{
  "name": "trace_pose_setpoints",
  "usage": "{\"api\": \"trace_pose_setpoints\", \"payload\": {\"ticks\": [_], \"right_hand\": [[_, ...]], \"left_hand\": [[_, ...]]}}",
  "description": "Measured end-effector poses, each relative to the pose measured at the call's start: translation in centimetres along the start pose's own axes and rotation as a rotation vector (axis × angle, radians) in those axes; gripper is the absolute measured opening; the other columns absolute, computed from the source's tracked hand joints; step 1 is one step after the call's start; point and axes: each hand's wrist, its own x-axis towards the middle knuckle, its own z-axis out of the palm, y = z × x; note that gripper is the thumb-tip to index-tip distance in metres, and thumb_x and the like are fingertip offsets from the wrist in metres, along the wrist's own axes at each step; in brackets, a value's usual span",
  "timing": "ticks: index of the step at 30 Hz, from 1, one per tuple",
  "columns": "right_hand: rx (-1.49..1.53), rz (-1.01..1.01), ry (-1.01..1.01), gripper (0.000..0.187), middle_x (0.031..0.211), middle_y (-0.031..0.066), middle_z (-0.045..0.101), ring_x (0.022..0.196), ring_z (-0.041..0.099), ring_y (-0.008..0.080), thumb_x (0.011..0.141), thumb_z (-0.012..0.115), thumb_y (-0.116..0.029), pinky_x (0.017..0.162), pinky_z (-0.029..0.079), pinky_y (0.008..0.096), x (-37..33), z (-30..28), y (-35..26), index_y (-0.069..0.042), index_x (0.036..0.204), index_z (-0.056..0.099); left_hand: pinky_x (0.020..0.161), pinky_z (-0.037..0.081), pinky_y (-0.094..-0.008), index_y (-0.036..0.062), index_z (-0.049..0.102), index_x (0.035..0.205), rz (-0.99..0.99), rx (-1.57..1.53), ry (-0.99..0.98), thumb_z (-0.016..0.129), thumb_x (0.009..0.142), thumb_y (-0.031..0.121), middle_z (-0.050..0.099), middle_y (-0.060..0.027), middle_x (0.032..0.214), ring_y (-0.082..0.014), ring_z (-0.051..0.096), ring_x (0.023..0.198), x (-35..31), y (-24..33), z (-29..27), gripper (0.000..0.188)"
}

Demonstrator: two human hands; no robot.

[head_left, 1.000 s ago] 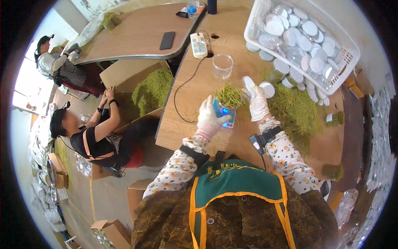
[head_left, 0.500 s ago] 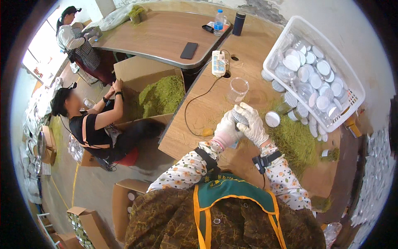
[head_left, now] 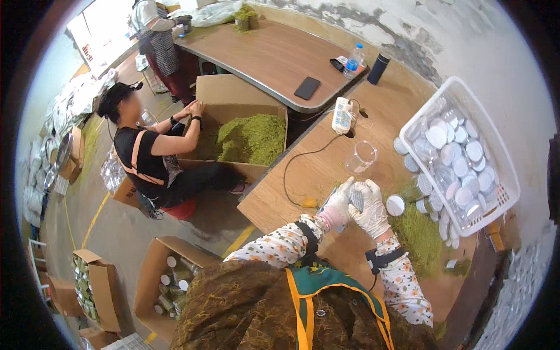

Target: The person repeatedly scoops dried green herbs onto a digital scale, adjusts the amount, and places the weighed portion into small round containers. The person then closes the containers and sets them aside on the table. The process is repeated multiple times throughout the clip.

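Observation:
Both hands wear white gloves and meet over the wooden table, close to its near edge. Between them is a round, grey-patterned lid (head_left: 356,198), partly covered by the fingers; whether a jar is under it I cannot tell. My right hand (head_left: 371,213) curls around the lid's right side. On its other side, my left hand (head_left: 336,210) presses with closed fingers. Just beyond the hands stands a clear, open plastic jar (head_left: 363,156). To the right, a white-topped round container (head_left: 395,205) sits beside a heap of fine green dried strands (head_left: 421,236).
A white basket (head_left: 506,201) of lids stands at right, with several jars (head_left: 421,185) beside it. A power strip (head_left: 342,115) trails its cable across the table. At left, a seated co-worker (head_left: 154,146) reaches over a carton (head_left: 227,96) of green strands; another carton (head_left: 149,280) holds filled jars.
My view has swung, so the scene sits shifted and more of the jar carton at lower left shows. The lid looks turned more on edge between my hands.

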Motion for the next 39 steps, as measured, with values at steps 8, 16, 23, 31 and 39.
{"api": "trace_pose_setpoints", "payload": {"ticks": [8, 16, 23, 31, 39], "right_hand": [[0.045, 0.011, 0.122, 0.066, 0.130, 0.0184, 0.052, 0.123, 0.051, 0.0386, 0.074, 0.080, -0.018, 0.108, 0.041, 0.0465, 0.5, -1.1, -0.6, -0.010, 0.134, 0.052], [0.316, -0.055, -0.090, 0.082, 0.157, 0.0188, 0.033, 0.138, 0.040, 0.0341, 0.094, 0.056, -0.059, 0.116, 0.030, 0.0431, 0.8, -10.9, -5.0, -0.009, 0.155, 0.034], [0.032, -0.313, -0.016, 0.096, 0.160, 0.0291, 0.018, 0.146, 0.023, 0.0455, 0.092, 0.039, -0.076, 0.120, 0.021, 0.0507, -1.8, -12.6, -6.6, -0.004, 0.154, 0.029], [1.443, 0.411, 0.236, 0.061, 0.132, 0.0073, 0.054, 0.120, 0.056, 0.0209, 0.104, 0.037, -0.058, 0.102, 0.048, 0.0382, -0.8, -7.0, -7.3, -0.008, 0.140, 0.044], [1.801, 0.774, -0.191, 0.059, 0.130, 0.0077, 0.063, 0.117, 0.061, 0.0238, 0.103, 0.037, -0.058, 0.097, 0.054, 0.0405, -0.1, -4.0, -8.1, -0.010, 0.132, 0.056]], "left_hand": [[0.112, 0.039, -0.0442, 0.0029, 0.001, 0.159, -0.046, 0.102, -0.139, 0.083, 0.077, 0.041, 0.038, -0.0220, 0.153, -0.0357, 0.044, 0.139, -0.4, 1.5, -3.9, 0.122], [0.093, 0.045, -0.0554, 0.0188, 0.059, 0.130, -0.855, -1.473, -0.345, 0.047, 0.098, 0.062, 0.064, -0.0038, 0.126, -0.0281, 0.057, 0.116, -0.6, 8.0, -6.0, 0.055], [0.075, 0.049, -0.0488, 0.0213, 0.064, 0.120, -0.830, -1.229, -0.403, 0.047, 0.099, 0.060, 0.071, -0.0017, 0.110, -0.0236, 0.064, 0.099, -1.4, 11.7, -7.6, 0.047], [0.096, 0.048, -0.0415, 0.0102, 0.054, 0.125, 0.323, 0.092, 0.186, 0.075, 0.083, 0.038, 0.055, -0.0154, 0.117, -0.0321, 0.054, 0.114, -2.5, 16.4, -8.5, 0.055], [0.087, 0.051, -0.0520, 0.0227, 0.063, 0.117, 0.921, 0.524, -0.358, 0.082, 0.067, 0.035, 0.054, -0.0138, 0.123, -0.0400, 0.056, 0.109, -2.6, 16.8, -15.0, 0.055]]}}
